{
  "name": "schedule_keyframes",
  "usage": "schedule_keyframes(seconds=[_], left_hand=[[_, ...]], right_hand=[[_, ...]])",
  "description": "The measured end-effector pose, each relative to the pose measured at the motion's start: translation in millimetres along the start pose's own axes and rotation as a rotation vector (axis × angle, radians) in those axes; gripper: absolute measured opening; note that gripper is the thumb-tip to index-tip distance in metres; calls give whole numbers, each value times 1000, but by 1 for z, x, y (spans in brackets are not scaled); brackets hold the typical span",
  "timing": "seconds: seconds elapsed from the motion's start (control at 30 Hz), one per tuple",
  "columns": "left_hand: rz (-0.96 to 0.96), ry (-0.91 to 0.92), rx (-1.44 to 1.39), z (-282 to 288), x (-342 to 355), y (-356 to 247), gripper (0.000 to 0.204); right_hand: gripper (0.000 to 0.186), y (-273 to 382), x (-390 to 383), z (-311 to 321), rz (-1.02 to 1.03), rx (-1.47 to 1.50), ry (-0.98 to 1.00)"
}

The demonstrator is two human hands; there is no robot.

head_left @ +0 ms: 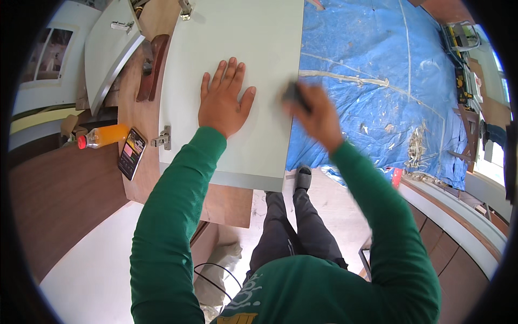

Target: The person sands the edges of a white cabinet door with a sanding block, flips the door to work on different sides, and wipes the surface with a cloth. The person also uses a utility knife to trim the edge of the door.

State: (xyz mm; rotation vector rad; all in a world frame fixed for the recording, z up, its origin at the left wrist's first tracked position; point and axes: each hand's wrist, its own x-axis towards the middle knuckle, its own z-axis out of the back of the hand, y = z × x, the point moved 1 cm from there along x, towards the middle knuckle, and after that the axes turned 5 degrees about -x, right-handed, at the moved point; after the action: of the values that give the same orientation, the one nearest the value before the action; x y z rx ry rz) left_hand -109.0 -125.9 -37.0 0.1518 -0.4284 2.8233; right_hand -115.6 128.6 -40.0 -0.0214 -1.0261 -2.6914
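Note:
A pale grey-white cabinet door (243,154) lies flat on a wooden work surface (226,204), with a metal hinge (163,138) at its lower left and another hinge (185,9) at the top. My left hand (223,108) is pressed flat on the door, fingers spread. Over the door's right edge, my right hand (322,117) is closed round a small dark block (296,96). Motion smears both hand and block, so the block's exact kind and whether it touches the edge cannot be made out.
Left of the door lie a reddish-brown wooden hand plane (153,69), a phone (133,153) and an orange drink bottle (102,137). Another white door (110,56) with a hinge leans at the upper left. A wrinkled blue tarp (361,54) spreads on the right.

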Motion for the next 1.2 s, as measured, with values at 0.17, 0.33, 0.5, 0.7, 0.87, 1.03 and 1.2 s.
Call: schedule_keyframes(seconds=[0.17,0.33,0.5,0.7,0.87,1.03,1.2], left_hand=[[-15,-18,-51,-3,16,-9,59],[-30,-31,-23,0,18,-9,56],[4,-42,-130,0,55,-12,50],[-19,-176,-30,-28,159,-5,51],[79,-66,45,-44,182,-5,56],[56,-44,77,-39,187,-6,57],[30,-25,72,-39,191,-8,55]], right_hand=[[71,56,-145,14,-4,255,68],[72,29,-120,7,-141,467,-84],[76,7,-100,-4,-57,493,-20],[82,-11,-92,-29,54,668,10],[78,-53,-17,-37,-2,549,-164],[67,-101,152,-2,-43,685,-358],[70,-109,157,4,-75,636,-243]])
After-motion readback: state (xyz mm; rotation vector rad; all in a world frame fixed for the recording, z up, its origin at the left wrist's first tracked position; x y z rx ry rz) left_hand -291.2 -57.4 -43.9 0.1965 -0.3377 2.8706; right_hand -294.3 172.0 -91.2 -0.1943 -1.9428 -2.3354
